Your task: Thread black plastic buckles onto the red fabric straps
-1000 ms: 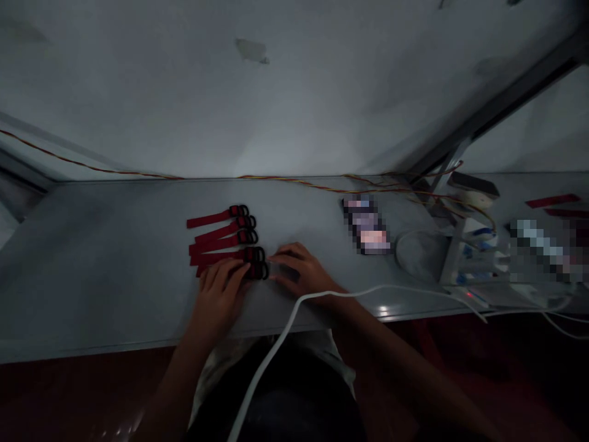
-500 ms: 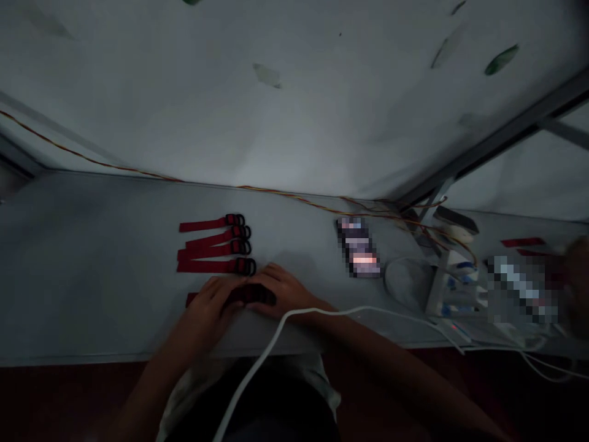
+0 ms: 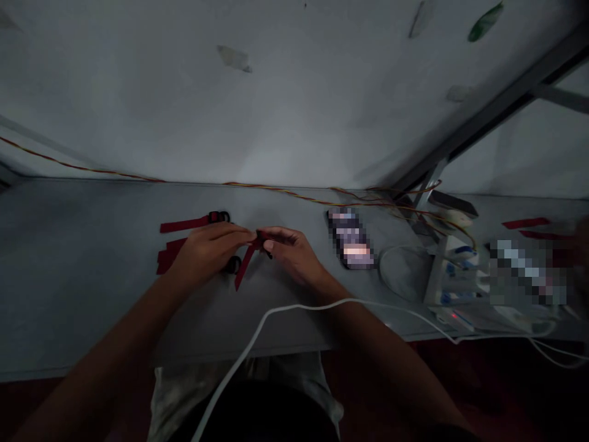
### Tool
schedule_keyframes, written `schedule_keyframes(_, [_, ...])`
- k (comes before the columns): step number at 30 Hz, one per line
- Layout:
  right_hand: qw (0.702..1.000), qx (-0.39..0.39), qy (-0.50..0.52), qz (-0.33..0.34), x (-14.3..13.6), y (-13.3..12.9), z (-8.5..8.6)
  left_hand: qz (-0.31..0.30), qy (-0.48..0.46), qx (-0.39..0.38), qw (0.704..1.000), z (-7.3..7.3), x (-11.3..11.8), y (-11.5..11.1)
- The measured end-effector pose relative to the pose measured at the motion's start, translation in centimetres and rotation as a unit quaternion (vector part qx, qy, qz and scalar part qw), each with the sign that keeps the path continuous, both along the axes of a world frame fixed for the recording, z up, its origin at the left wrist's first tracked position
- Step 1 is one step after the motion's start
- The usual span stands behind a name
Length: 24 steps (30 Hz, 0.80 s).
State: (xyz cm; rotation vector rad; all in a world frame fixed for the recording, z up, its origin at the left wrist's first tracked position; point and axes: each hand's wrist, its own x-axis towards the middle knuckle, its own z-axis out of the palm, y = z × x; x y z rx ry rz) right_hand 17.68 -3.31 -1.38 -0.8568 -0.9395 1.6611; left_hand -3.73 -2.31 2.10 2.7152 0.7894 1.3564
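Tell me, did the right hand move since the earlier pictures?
Yes. In view, the right hand now appears farther from the table's front edge and closer to the wire along the wall.

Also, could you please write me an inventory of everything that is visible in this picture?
Held strap: one, red, between the hands
Buckled straps: at least three, red with black buckles, partly under left hand
Phone-like item: one, screen blurred, right of the hands
Second blurred item: one, right side
Red strips: two visible, far right
White block: one, blue parts, right
Dark flat object: one, behind the block
Twisted wires: red-yellow, along the wall's foot
White cable: across the front
Table: grey
Wall: pale grey, behind
Leaf shape: one, green, upper right
Left hand: one, left
Right hand: one, gripping the held strap
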Motion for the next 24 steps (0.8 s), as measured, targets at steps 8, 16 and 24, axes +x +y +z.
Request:
schedule_keyframes(8, [0.996, -0.040, 0.071, 0.038, 0.4, 0.2, 0.4, -0.029, -0.065, 0.022, 0.997, -0.6, 1.9, 1.3])
schedule_keyframes(16, [0.989, -0.047, -0.012, 0.138, 1.2, 0.3, -0.4, -0.026, -0.082, -0.046, 0.995, -1.8, 1.6, 0.2])
schedule_keyframes(24, [0.990, -0.054, -0.015, 0.126, 1.5, 0.1, 0.1, 0.004, -0.069, -0.051, 0.996, -1.7, 2.1, -0.3])
